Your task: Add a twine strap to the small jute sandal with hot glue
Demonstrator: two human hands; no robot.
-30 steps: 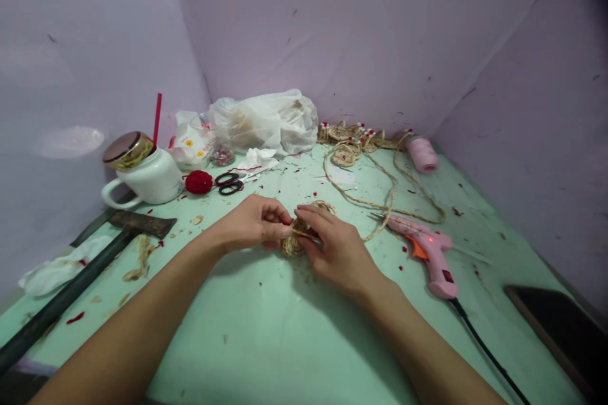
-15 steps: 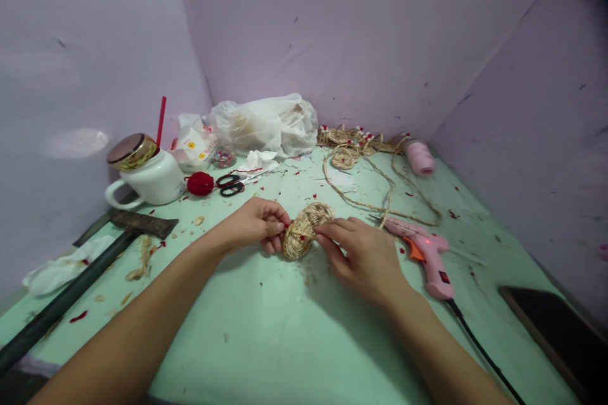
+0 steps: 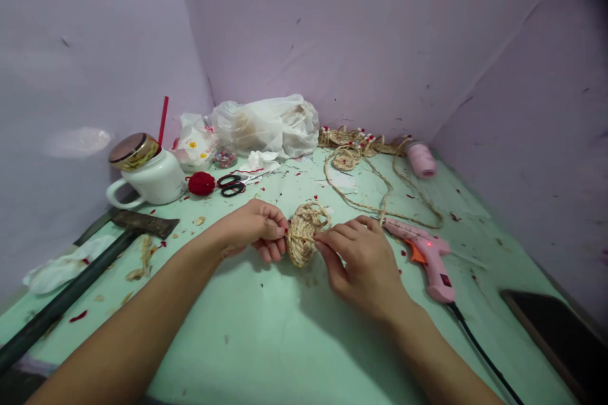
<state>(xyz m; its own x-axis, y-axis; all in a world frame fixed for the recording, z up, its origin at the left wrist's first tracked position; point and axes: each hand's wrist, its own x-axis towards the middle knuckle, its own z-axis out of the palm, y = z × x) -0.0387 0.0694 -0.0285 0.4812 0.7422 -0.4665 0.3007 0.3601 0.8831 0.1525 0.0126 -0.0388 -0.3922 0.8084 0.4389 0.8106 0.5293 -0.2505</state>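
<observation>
Between my hands, just over the pale green table [image 3: 266, 342], is a small braided piece of straw-coloured twine [image 3: 300, 245] with a loop at its top. My left hand [image 3: 259, 231] pinches its left edge, where a bit of red shows at the fingertips. On the opposite edge my right hand [image 3: 358, 256] is closed, thumb and forefinger pressed together on the twine. What exactly lies under the fingertips is hidden. To the right lies a pink glue gun [image 3: 430, 253] with an orange trigger and a lit red light.
On the left lie a hammer [image 3: 142, 223], a white mug [image 3: 154, 180], a red yarn ball [image 3: 201, 183] and black-handled scissors [image 3: 232, 186]. A plastic bag [image 3: 268, 126], more twine pieces [image 3: 346, 155] and a pink thread spool [image 3: 421, 159] stand behind. A dark phone [image 3: 551, 329] lies at right.
The braided piece has turned between my fingers; it now looks more upright, and its top loop shows more openly. Both hands keep their grip in nearly the same place.
</observation>
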